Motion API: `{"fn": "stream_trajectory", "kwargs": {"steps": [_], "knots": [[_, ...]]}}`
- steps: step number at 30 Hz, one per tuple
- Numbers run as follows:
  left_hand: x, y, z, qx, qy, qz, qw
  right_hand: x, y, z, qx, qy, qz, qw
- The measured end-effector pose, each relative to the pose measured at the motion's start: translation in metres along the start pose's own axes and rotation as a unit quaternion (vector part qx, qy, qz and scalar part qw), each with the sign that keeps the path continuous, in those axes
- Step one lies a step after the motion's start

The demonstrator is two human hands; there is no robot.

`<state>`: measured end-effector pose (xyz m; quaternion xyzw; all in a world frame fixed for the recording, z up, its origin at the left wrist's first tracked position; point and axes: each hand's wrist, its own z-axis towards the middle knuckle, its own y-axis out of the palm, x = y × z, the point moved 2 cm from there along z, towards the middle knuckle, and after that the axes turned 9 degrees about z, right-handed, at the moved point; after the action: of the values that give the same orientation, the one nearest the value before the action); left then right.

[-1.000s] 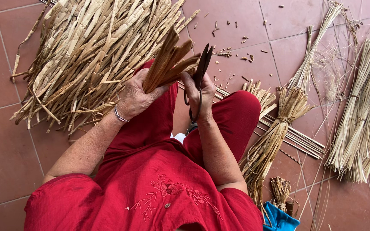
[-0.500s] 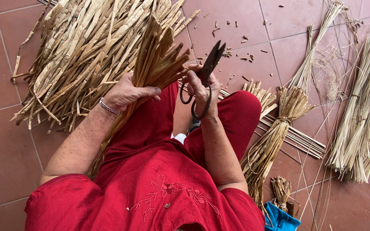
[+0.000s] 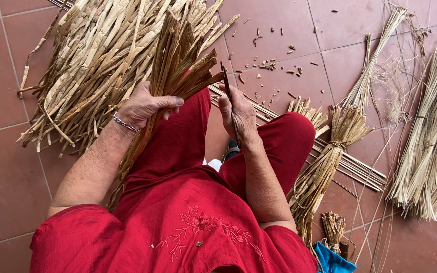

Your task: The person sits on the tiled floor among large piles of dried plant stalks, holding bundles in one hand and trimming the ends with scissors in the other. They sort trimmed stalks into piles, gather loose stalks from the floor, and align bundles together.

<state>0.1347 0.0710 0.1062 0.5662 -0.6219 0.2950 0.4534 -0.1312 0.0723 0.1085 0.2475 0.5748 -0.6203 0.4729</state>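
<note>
Terracotta floor tiles (image 3: 6, 167) are stretching across the whole scene, and a person in a red garment (image 3: 178, 222) is sitting on them, seen from above. The left hand (image 3: 145, 107) is closing tightly around a bunch of brown dried leaf strips (image 3: 180, 60), gripping it near the middle so that the cut ends are fanning upward and the long tails are running down past the left forearm. A thin metal bracelet (image 3: 126, 123) is circling that wrist. The right hand (image 3: 238, 116) is wrapping its fingers around a pair of dark scissors (image 3: 228, 98), whose blades are lying together and pointing toward the far side, just beside the fanned ends of the bunch. At the far left, a large heap of pale dried strips (image 3: 92, 65) is lying on the tiles, right behind the held bunch. Small cut scraps (image 3: 274, 63) are lying scattered on the far tiles. To the right of the knees, a tied sheaf of straw (image 3: 330, 162) is resting over a row of thin straight stalks (image 3: 350, 167), and a paler bundle of reeds (image 3: 431, 146) is lying at the right edge. A blue cloth (image 3: 330, 260) is showing at the near edge.
</note>
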Motion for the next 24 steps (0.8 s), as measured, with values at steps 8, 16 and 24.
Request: {"fn": "stream_trajectory", "kwargs": {"steps": [8,16,24], "knots": [[0.003,0.005,-0.002,0.005,0.007,0.0,1.0,0.013,0.006,-0.004,0.013,0.04,-0.081,0.996],[0.004,0.005,-0.003,0.0,0.016,0.006,1.0,0.005,0.009,-0.002,0.027,0.054,-0.068,0.996],[0.001,0.001,-0.005,-0.009,0.008,0.044,0.999,0.002,-0.006,-0.002,-0.038,0.041,0.001,0.998]]}}
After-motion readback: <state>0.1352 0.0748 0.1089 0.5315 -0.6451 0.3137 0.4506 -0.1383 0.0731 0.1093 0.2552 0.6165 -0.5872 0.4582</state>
